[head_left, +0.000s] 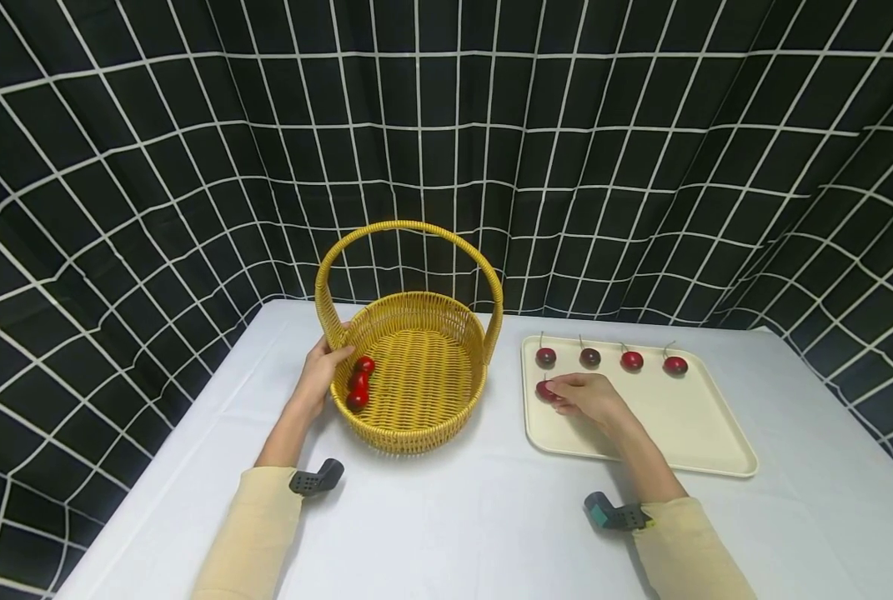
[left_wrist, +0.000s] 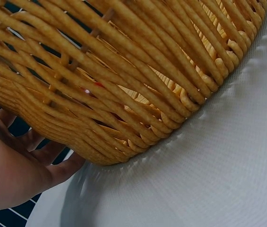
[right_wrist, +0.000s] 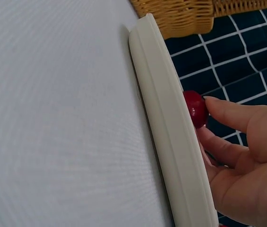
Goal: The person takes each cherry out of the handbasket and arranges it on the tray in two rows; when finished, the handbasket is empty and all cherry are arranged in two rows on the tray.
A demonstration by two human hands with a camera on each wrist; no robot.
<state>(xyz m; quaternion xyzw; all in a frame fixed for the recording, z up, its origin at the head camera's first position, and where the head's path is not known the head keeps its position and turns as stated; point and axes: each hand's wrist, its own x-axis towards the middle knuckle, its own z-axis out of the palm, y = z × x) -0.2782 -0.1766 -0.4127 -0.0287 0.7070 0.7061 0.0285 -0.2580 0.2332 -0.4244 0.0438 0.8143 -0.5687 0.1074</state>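
My left hand (head_left: 316, 375) grips the rim of a yellow wicker basket (head_left: 408, 437) at the left foot of its tall handle; in the left wrist view the fingers (left_wrist: 64, 169) reach behind the woven wall. Red cherries (head_left: 358, 398) lie inside the basket along its left side. Over the left part of a cream tray (head_left: 641, 458), my right hand (head_left: 589, 398) pinches a dark red cherry (head_left: 544, 391) between thumb and fingers. The right wrist view shows this cherry (right_wrist: 196, 109) at the fingertips, just beyond the tray's edge, which hides its underside.
Several stemmed cherries (head_left: 631, 361) stand in a row along the tray's back side. Both basket and tray rest on a white-covered table (head_left: 446, 533). A black curtain with a white grid (head_left: 446, 150) rises behind and at the sides.
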